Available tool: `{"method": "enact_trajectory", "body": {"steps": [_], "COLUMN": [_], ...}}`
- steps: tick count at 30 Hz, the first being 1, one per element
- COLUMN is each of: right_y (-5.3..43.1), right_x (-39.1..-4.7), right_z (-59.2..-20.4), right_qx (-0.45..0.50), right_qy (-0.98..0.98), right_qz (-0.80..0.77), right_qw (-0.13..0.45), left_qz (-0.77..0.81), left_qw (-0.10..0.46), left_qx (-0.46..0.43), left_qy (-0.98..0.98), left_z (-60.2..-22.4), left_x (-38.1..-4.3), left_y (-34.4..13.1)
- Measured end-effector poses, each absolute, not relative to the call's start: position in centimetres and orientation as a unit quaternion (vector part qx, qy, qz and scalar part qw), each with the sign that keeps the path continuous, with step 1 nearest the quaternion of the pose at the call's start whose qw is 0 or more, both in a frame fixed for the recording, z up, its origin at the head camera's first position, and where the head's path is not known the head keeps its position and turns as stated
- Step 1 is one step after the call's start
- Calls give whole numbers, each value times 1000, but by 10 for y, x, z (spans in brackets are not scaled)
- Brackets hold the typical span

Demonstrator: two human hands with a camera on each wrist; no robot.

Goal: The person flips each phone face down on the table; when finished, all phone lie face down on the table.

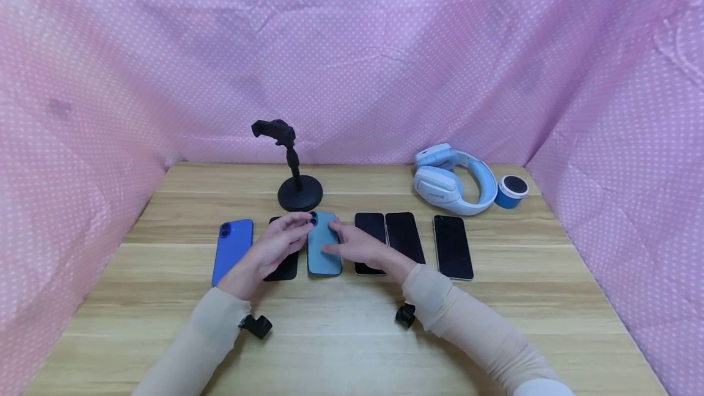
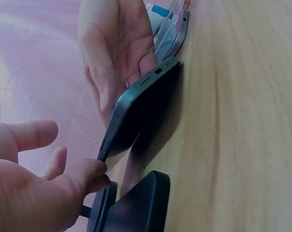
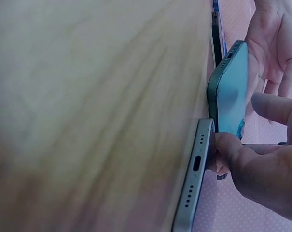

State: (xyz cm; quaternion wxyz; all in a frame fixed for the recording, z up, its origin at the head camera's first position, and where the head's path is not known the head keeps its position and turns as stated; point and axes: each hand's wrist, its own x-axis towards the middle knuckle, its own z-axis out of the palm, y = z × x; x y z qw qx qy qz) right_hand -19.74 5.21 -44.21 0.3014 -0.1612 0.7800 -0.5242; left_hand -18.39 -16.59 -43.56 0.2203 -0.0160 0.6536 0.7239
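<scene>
A teal phone [image 1: 323,249] lies back side up at a tilt, its left edge raised off the table. My left hand [image 1: 280,240] holds that raised edge near the camera end, and the left wrist view shows its fingertips [image 2: 95,171] at the phone's side. On the opposite side, my right hand [image 1: 354,243] reaches over the right edge with its thumb and fingers spread; part of it overlaps the phone in the head view. The dark screen faces the table. A black phone [image 1: 284,269] sits partly hidden under my left hand.
A blue phone [image 1: 233,246] lies to the left. Dark-screened phones [image 1: 404,237] lie right of my hands, with another phone [image 1: 453,247] farther right. Behind stand a black phone stand [image 1: 299,191], light blue headphones [image 1: 440,187] and a small blue speaker [image 1: 510,193]. Pink dotted cloth [image 1: 352,66] borders the table.
</scene>
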Motion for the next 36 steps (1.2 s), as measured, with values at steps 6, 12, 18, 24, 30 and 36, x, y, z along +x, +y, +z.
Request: {"method": "enact_trajectory", "body": {"steps": [6,12,18,24,30,36], "right_y": [52,52,52,53,52,53], "right_x": [-198,-196,-195,-194,-197,-197], "right_z": [-443,-443,-442,-441,-442,-440], "right_qx": [-169,-180,-180,-179,-175,-179], "right_qy": [773,767,772,773,778,787], "right_qz": [-534,-541,-536,-536,-529,-511], "right_qw": [299,294,290,288,291,297], "left_qz": [721,723,731,735,735,737], "left_qw": [226,226,221,220,213,213], "left_qx": [-18,-8,5,4,3,-2], "left_qy": [655,653,646,641,644,641], "left_z": [-433,-429,-424,-424,-426,-428], "left_x": [-186,-186,-188,-187,-188,-186], "left_y": [-166,-167,-164,-165,-167,-169]}}
